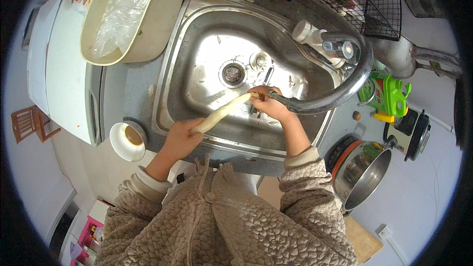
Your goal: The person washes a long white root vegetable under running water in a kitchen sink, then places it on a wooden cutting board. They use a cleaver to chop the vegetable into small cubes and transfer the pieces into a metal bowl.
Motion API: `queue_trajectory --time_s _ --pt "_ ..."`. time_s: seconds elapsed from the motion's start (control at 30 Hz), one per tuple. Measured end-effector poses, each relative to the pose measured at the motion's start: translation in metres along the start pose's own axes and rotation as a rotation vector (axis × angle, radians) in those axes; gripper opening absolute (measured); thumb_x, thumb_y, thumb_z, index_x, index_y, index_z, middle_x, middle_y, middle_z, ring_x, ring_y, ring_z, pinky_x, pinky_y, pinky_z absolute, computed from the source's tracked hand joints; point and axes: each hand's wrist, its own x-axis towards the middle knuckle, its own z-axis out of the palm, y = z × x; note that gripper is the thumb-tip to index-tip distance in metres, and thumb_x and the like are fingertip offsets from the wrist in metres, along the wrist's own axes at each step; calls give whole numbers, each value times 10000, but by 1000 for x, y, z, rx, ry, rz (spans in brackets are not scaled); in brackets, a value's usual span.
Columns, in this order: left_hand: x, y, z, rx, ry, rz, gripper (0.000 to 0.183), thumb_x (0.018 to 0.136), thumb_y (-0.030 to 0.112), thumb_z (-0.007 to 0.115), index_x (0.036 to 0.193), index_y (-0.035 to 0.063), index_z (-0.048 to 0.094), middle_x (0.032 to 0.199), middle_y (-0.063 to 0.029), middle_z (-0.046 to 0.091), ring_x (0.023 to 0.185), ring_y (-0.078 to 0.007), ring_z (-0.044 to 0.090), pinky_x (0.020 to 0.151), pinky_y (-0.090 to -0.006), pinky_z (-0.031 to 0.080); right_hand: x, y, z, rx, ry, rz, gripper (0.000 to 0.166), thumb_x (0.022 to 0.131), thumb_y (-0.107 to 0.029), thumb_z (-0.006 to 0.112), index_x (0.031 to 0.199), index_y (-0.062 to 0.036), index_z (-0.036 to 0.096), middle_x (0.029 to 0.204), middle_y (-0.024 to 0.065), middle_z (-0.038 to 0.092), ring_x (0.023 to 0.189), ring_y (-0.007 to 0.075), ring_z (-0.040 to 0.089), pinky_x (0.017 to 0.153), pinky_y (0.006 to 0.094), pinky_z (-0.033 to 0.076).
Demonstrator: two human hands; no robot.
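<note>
A long, pale, peeled root vegetable (pixel 221 113) slants across the near part of the steel sink (pixel 177 92). My left hand (pixel 183 138) is closed around its thick lower end. At its thin upper end, the fingers of my right hand (pixel 269 102) grip it, just beside the mouth of the curved metal faucet (pixel 332 99). Whether water runs is hard to see. Beyond my right hand, a tool with a dark handle (pixel 269 75) lies in the basin near the round drain (pixel 233 74) and a small round strainer or lid (pixel 260 61). Dark scraps lie on the basin floor.
At the left stand a cream plastic tub (pixel 155 26) with a clear bag inside and a white bowl (pixel 118 147) holding some brown matter. To the right are a green plastic jug (pixel 393 96), a steel pot (pixel 347 177) and a wooden board (pixel 362 240). A black wire rack (pixel 382 11) stands behind.
</note>
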Motion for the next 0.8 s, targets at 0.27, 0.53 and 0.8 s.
queue_trajectory --time_s 0.27,0.53,0.8 --pt "-1 0 5 253 172 224 393 653 105 531 1038 49 590 764 -168 585 668 -335 581 596 -391 475 0 0 7 6 60 0 281 765 -119 547 1014 -12 620 732 66 612 636 110 509 612 253 432" --pt "-3 3 8 449 223 275 441 635 107 536 1074 75 555 756 -127 554 629 -311 575 551 -393 483 -1 8 14 -1 121 -53 310 770 -119 530 1052 -15 607 685 84 597 604 119 511 590 253 439" --pt "-3 4 11 510 235 300 456 625 94 540 1081 71 539 751 -100 534 592 -295 563 530 -387 483 -3 3 9 -70 103 10 305 771 -115 522 1041 -6 615 677 107 595 590 111 519 584 255 443"
